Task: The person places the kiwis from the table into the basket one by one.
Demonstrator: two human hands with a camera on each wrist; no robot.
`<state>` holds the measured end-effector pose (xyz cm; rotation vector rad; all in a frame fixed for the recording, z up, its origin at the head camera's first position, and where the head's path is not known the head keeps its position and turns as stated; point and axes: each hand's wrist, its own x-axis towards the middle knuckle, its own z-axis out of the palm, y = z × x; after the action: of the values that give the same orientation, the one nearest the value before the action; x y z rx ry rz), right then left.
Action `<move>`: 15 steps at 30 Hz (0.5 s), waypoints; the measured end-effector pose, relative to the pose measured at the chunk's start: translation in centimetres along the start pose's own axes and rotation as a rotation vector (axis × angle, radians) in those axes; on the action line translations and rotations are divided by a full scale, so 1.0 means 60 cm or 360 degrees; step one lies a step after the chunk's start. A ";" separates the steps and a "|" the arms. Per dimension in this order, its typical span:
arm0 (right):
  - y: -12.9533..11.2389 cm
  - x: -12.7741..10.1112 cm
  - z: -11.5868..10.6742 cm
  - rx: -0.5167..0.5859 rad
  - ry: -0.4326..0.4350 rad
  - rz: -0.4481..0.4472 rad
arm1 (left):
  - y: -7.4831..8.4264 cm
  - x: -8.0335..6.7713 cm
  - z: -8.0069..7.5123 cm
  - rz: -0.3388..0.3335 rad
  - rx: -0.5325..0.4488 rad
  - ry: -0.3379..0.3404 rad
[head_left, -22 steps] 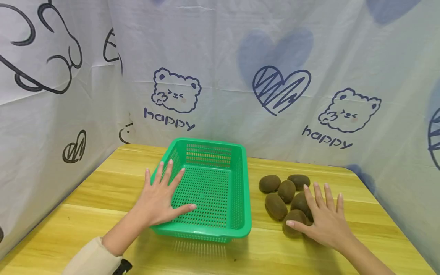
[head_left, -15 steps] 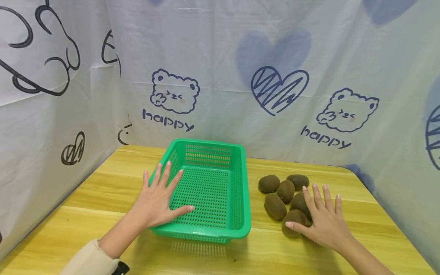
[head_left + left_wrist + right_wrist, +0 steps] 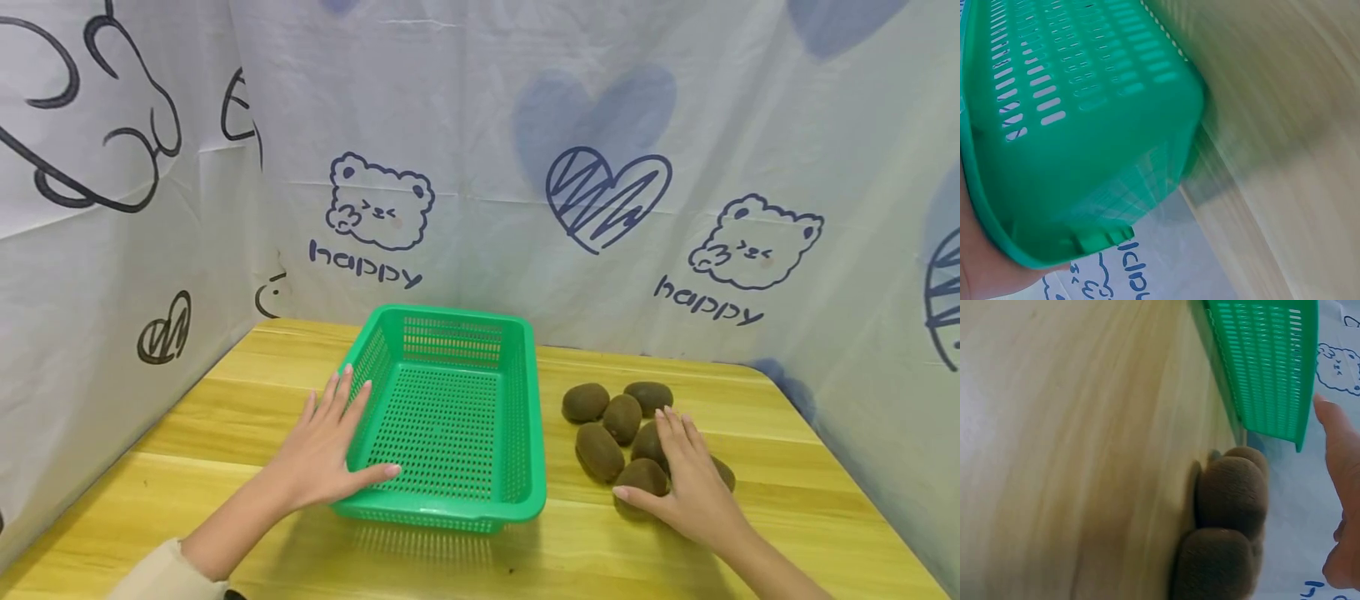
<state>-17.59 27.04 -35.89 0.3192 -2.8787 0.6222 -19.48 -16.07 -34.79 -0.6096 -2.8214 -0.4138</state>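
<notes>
Resting flat against the near left corner of the green basket (image 3: 450, 417), the left hand (image 3: 322, 454) has its fingers straight and its thumb over the rim. The right hand (image 3: 686, 483) lies open over the kiwis (image 3: 622, 433) (clustered on the wooden table (image 3: 225, 417), right of the basket), gripping none.

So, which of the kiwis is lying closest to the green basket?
The kiwi at the back left of the pile. It lies nearest the basket wall, untouched, while the right hand covers the kiwis at the front right.
</notes>
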 end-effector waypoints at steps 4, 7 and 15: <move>-0.003 0.004 0.015 0.0145 0.0020 0.0008 | -0.004 -0.005 -0.002 0.0008 -0.0062 -0.0031; -0.004 0.010 0.027 0.0192 0.0036 -0.0021 | -0.006 -0.009 -0.003 0.0025 -0.0080 -0.0043; -0.009 0.034 0.052 0.0196 0.0064 -0.0157 | -0.019 -0.021 -0.010 0.0042 -0.0088 -0.0086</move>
<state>-19.80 24.86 -38.04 0.4576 -2.7726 0.7796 -18.77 -17.73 -34.85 -0.6784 -2.8582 -0.4793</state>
